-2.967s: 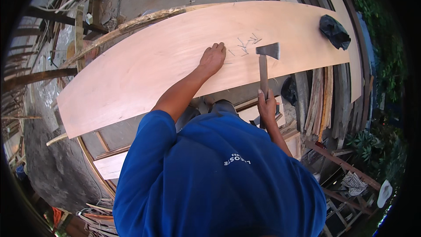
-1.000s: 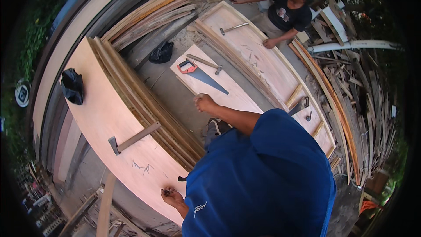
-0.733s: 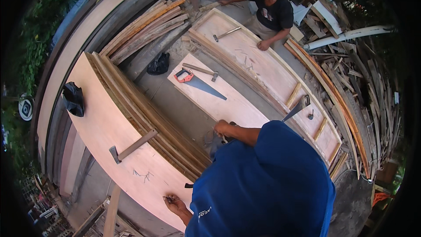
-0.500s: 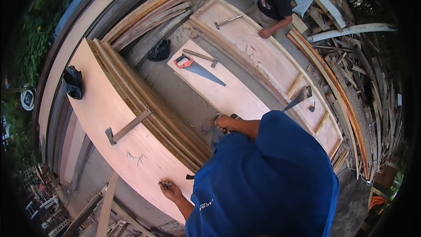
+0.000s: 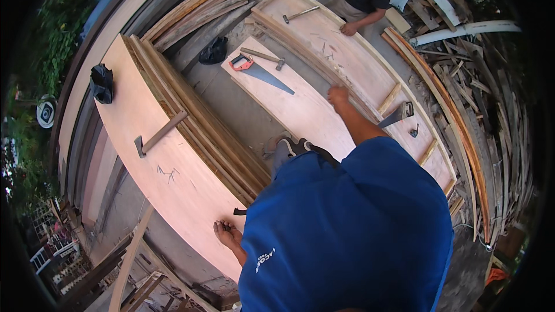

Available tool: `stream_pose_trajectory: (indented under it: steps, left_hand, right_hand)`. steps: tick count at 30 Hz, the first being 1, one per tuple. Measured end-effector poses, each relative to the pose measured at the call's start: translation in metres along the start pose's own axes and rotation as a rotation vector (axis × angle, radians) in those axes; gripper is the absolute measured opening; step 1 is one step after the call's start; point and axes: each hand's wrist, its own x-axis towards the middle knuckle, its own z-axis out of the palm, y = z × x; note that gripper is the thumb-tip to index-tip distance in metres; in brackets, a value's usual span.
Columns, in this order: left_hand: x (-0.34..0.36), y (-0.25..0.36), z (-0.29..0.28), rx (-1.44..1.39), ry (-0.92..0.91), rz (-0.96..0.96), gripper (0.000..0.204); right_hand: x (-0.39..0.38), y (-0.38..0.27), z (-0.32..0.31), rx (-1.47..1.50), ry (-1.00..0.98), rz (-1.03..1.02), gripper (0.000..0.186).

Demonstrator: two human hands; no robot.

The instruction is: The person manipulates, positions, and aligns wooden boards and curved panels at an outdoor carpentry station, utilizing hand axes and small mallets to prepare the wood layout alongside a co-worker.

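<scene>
My left hand [image 5: 229,235] rests palm up on the long plywood-topped panel [image 5: 199,205], its fingers curled round something small and dark that I cannot make out. My right hand [image 5: 338,96] reaches forward beside the far framed panel [image 5: 370,63], fingers closed; whatever they hold, if anything, is hidden. On the left panel, a hatchet [image 5: 157,134] lies across the edge near several loose nails [image 5: 167,174]. A red-handled handsaw [image 5: 260,75] and a wooden-handled hammer [image 5: 266,56] lie on the middle board [image 5: 315,118].
Across the framed panel, a co-worker's hand [image 5: 349,28] rests on its rim near another hammer [image 5: 300,14]. A second handsaw [image 5: 394,117] lies inside this panel. Black plastic bags [image 5: 102,84] and stacked lumber [image 5: 196,14] stand left; scrap wood [image 5: 468,81] is heaped right.
My right hand has moved from near my lap forward and right, to beside the framed panel. My left hand stays on the plywood with its fingers curled. The view has shifted slightly.
</scene>
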Motion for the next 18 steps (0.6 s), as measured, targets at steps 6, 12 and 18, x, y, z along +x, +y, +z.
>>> stream_pose_trajectory:
  steps: [6, 12, 18]
  left_hand:
    - [-0.024, -0.022, -0.013, -0.213, -0.029, -0.062, 0.017]
    - [-0.076, -0.042, -0.044, -0.196, 0.193, 0.071, 0.027]
    - [-0.121, -0.061, -0.014, -0.283, 0.528, 0.098, 0.024]
  right_hand:
    - [-0.140, 0.027, 0.088, -0.260, -0.837, -0.278, 0.029]
    - [-0.302, -0.089, 0.140, -0.460, -1.233, -1.091, 0.023]
    - [-0.374, -0.110, 0.210, -0.508, -1.440, -1.447, 0.024]
